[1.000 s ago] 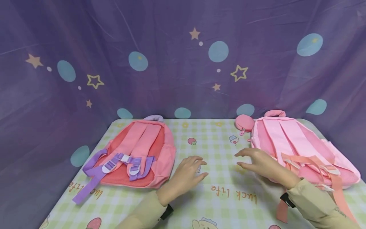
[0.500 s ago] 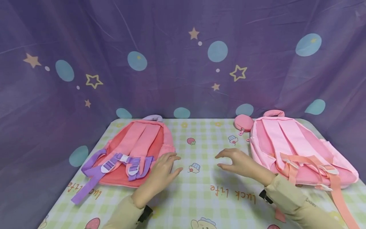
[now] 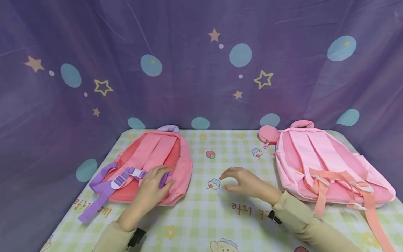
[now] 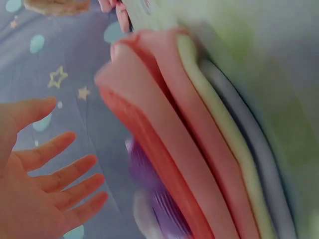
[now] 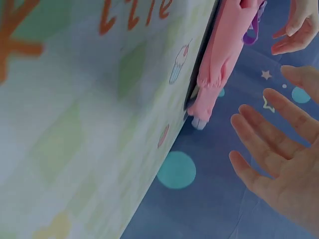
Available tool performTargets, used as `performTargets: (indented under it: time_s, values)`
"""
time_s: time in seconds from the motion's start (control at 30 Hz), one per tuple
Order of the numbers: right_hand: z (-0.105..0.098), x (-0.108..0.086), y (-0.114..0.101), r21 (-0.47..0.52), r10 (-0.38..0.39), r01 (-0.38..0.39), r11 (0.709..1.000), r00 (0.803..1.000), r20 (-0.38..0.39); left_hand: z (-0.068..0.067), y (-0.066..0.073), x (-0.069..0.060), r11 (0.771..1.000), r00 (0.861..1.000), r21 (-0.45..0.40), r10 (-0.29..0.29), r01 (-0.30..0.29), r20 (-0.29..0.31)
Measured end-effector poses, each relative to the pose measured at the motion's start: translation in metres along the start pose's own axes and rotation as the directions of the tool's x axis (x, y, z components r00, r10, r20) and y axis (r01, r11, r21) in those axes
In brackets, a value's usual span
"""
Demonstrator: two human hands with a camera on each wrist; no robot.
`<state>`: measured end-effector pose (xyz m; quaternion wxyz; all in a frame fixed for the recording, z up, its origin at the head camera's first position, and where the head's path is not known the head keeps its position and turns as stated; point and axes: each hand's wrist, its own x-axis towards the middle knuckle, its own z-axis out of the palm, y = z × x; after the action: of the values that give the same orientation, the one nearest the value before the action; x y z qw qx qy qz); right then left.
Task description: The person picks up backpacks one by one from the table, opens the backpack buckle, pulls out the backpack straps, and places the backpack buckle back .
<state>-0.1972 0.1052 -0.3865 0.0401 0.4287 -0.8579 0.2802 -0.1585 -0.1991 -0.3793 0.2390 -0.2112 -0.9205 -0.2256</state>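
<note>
My left hand (image 3: pixel 146 190) hovers over the lower right part of a coral backpack (image 3: pixel 184 171) with purple straps (image 3: pixel 100 196), its fingers spread and holding nothing. The left wrist view has the palm (image 4: pixel 45 184) beside the pack's layered edge (image 4: pixel 174 129), with a gap between them. Over the middle of the table, my right hand (image 3: pixel 252 185) has its fingers loosely bent and apart, with nothing in them. In the right wrist view that hand (image 5: pixel 284 154) is off the table, and the coral backpack (image 5: pixel 224 50) lies beyond it. White buckles (image 3: pixel 136 173) join the purple straps.
A light pink backpack (image 3: pixel 333 150) with orange straps (image 3: pixel 373 217) lies at the right, a round pink pouch (image 3: pixel 268 134) beside its top. The checked cloth (image 3: pixel 201 217) covers the table between the two packs. A purple curtain (image 3: pixel 195 70) stands behind.
Both hands have moved left. The left went from between the packs to above the coral one; the right left the light pink pack's side for the middle. Neither pack has shifted noticeably.
</note>
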Motion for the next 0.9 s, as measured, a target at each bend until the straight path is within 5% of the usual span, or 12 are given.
performTargets:
  time_s: [0.2,0.9]
  values:
    - [0.010,0.012,-0.009,0.060,-0.014,0.012,0.998,0.999,0.031,-0.012,-0.014,-0.012,0.999,0.998,0.016,-0.050,0.051,-0.048]
    - [0.039,0.048,-0.034,0.095,-0.028,0.019,0.995,0.995,0.095,-0.052,-0.047,-0.037,0.976,0.975,0.037,-0.212,0.215,-0.069]
